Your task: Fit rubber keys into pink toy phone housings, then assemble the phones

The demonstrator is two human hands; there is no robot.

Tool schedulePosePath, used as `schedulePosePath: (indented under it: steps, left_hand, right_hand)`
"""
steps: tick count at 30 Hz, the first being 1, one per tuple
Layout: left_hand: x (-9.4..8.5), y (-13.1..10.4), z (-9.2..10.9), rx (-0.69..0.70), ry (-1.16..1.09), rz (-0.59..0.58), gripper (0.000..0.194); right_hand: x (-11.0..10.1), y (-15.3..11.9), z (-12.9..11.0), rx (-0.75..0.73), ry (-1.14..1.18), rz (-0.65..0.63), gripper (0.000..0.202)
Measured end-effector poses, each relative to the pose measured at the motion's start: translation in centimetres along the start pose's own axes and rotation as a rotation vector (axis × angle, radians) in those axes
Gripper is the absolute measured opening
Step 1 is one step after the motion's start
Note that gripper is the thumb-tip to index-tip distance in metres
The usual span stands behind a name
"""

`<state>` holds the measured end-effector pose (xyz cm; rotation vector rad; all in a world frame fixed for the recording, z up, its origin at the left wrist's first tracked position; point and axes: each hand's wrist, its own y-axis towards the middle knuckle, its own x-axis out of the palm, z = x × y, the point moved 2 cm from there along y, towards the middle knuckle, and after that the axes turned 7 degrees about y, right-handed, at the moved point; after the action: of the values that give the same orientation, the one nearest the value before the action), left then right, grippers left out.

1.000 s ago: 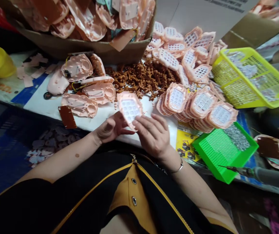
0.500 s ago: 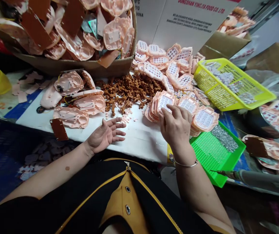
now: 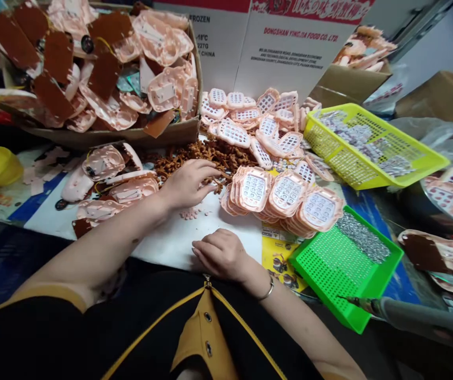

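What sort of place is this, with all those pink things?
Probably a small workshop or factory: there are stacks of matching pink plastic pieces, a heap of little brown parts, and a green basket holding tiny metal bits.

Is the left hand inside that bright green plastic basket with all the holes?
No, the left hand is at the pile of small brown parts, well away from the bright green plastic basket.

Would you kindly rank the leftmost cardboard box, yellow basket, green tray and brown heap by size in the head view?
Cardboard box
Green tray and yellow basket: too alike to rank
Brown heap, partly hidden
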<state>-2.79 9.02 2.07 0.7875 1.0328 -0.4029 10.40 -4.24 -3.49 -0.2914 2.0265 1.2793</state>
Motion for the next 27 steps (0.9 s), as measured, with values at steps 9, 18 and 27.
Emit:
schedulePosePath:
  steps: [9,18,27]
  left_hand:
    - [5.3,8.7,-1.3,0.107,0.438,-0.455,0.038]
    - [4.8,9.5,-2.7,0.11,0.666,-0.355,0.03]
    - [1.0,1.9,-1.4,-0.137,0.349,-0.315,0.053]
  right_hand:
    - [-1.3,-1.0,1.5,0.091,0.025,0.015,0.021]
    - [-1.8,-1.0,1.9,0.145,0.047,0.021,0.022]
    - [-1.8,-1.3,2.1,0.156,0.112,0.067,0.019]
